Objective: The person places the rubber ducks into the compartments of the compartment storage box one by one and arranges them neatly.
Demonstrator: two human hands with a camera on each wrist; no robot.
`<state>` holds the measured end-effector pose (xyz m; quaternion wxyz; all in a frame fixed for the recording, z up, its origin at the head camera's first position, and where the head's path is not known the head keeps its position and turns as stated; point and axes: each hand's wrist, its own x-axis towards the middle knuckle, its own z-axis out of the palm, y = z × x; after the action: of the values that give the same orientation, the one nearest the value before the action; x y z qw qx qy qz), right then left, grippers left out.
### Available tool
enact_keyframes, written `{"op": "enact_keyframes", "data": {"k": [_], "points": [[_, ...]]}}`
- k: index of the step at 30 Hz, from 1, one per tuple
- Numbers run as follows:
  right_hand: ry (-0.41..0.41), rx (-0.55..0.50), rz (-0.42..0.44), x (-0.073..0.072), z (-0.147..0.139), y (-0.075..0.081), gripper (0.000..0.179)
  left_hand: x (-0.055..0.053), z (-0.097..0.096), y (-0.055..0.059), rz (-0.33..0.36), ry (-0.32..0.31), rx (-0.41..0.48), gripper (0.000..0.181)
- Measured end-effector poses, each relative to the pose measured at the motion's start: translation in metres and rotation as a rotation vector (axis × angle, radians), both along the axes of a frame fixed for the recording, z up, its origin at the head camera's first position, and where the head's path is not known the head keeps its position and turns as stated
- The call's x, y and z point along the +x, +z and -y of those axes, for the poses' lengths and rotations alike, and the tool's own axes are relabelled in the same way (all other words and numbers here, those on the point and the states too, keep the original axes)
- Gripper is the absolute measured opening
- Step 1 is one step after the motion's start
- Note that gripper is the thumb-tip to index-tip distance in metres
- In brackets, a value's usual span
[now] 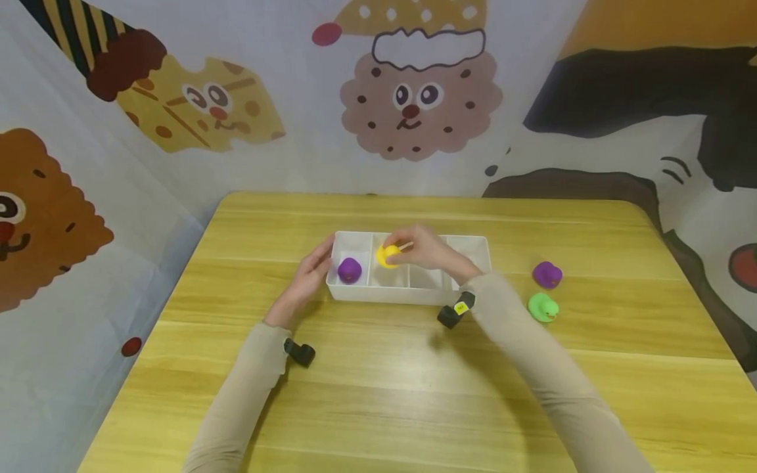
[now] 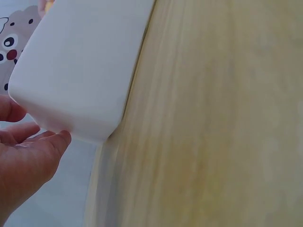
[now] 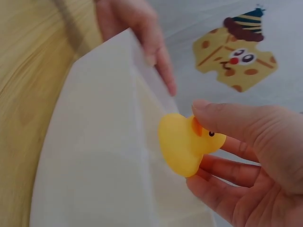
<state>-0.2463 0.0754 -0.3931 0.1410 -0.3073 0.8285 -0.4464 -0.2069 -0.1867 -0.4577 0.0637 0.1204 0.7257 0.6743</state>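
Observation:
A white divided box [image 1: 378,294] stands on the wooden table. In its leftmost compartment lies a purple rubber duck [image 1: 349,270]. My right hand [image 1: 422,248] pinches a yellow rubber duck [image 3: 182,144] between thumb and fingers, over the second compartment from the left. Against the box's left end rests my left hand [image 1: 309,272]; in the left wrist view its fingers [image 2: 49,142] touch the end wall without curling round it.
Right of the box, another purple duck [image 1: 547,274] and a green duck [image 1: 543,307] sit on the table [image 1: 378,394]. Behind the table hangs a cloth [image 1: 307,171] printed with cartoon food. Each wrist wears a small black camera.

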Motion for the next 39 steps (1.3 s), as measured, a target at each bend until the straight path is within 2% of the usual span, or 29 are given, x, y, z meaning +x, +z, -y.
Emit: {"op": "enact_keyframes", "data": {"k": [6, 13, 23, 32, 39], "points": [[0.048, 0.06, -0.094, -0.002, 0.004, -0.007, 0.021, -0.001, -0.001, 0.0, 0.005, -0.004, 0.011, 0.051], [0.07, 0.23, -0.208, 0.0, 0.014, -0.008, 0.02, 0.001, -0.001, 0.0, 0.011, 0.001, 0.016, 0.051], [0.051, 0.358, -0.263, 0.004, 0.026, -0.016, 0.015, 0.001, -0.001, 0.002, 0.007, -0.002, 0.008, 0.051], [0.072, 0.433, -0.462, 0.009, 0.027, -0.026, 0.016, 0.003, -0.002, 0.003, 0.009, -0.001, -0.01, 0.051], [0.05, 0.524, -0.468, 0.008, 0.027, -0.027, 0.019, 0.002, -0.002, 0.003, 0.013, 0.005, -0.015, 0.051]]}}
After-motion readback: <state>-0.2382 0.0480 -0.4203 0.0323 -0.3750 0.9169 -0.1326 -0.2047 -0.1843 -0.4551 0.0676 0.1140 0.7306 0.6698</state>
